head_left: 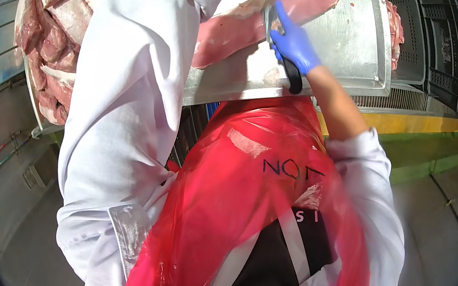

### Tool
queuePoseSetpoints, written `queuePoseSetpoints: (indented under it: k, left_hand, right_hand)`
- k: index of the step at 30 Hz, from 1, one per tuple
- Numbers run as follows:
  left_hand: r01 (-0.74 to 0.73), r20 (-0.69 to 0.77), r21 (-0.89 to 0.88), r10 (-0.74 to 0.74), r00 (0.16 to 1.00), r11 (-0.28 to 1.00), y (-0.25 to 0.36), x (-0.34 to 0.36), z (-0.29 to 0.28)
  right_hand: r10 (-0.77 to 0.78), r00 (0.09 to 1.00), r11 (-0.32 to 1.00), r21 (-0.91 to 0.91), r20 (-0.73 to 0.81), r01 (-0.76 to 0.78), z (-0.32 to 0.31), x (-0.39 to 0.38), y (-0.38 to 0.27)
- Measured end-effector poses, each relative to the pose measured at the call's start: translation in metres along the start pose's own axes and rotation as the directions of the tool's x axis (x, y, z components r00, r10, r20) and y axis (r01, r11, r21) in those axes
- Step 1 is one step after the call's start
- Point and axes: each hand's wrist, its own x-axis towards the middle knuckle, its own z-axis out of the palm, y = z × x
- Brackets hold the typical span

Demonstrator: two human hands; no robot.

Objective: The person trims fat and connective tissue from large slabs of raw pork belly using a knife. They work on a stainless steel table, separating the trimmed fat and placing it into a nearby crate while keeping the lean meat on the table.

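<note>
My right hand [295,44], in a blue glove, grips a knife [292,75] with a black handle near the top centre; its steel blade lies against a long piece of pale pink meat [228,40]. The meat runs diagonally across a metal tray [357,50], with lighter fatty film along part of its top. My left forearm [133,55], in a white sleeve, reaches up past the left of the meat. My left hand cannot be seen, beyond the sleeve or the top edge.
A heaped pile of raw meat cuts [60,16] is at the left. More meat [395,32] shows beyond the tray's right side, beside dark perforated crates [455,51]. A green step [436,153] with a yellow edge is below at right. My red plastic apron [234,190] is against the tray's near side.
</note>
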Motion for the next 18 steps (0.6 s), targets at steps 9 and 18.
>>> queuePoseSetpoints:
  k: [9, 18]
  left_hand:
    - [-0.068, -0.138, 0.188, 0.095, 0.986, 0.980, 0.034, -0.066, -0.086]
    - [0.232, -0.458, 0.643, 0.125, 0.880, 0.730, -0.039, -0.222, -0.266]
  right_hand:
    - [-0.058, 0.994, 0.985, -0.160, 0.089, 0.072, 0.025, -0.042, 0.005]
    - [-0.001, 0.997, 0.999, -0.038, 0.078, 0.004, 0.001, -0.116, 0.043]
